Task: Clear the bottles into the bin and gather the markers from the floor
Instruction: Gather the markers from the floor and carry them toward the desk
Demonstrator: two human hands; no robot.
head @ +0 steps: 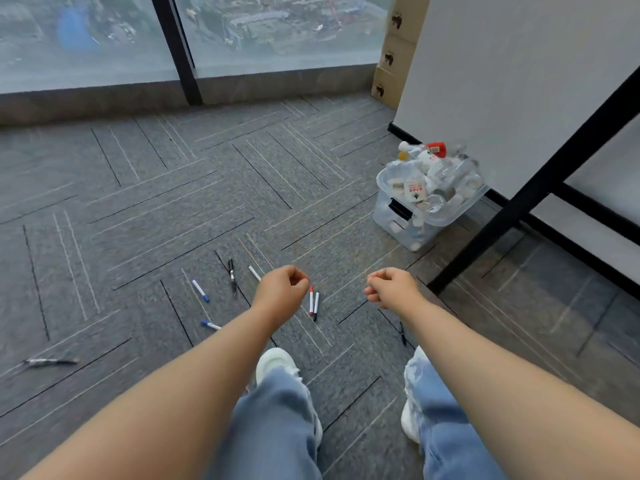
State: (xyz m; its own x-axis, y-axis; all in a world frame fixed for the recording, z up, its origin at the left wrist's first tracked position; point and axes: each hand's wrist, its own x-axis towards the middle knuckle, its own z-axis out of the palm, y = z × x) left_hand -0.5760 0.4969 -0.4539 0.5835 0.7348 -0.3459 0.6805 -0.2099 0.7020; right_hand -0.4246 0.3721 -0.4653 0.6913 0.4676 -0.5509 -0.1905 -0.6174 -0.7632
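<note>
Jeans-clad legs [277,427] and white shoes [275,363] stand on grey carpet tile [138,202]. Both forearms reach forward: the left hand [282,289] and right hand [389,287] are each curled into a loose fist, gripping nothing visible. Markers lie scattered around the feet: a red-capped marker [311,300] just beside a black one [316,305], and blue-capped markers [201,291] to the left. Open carpet stretches toward the window [104,39]. The clear bin [401,216], heaped with bottles [436,171], sits near the wall [502,81] beside a black frame leg [533,192]. Bottle labels are unreadable.

Bare forearms, light-blue jeans [273,427], 2 white sneakers [277,363].
</note>
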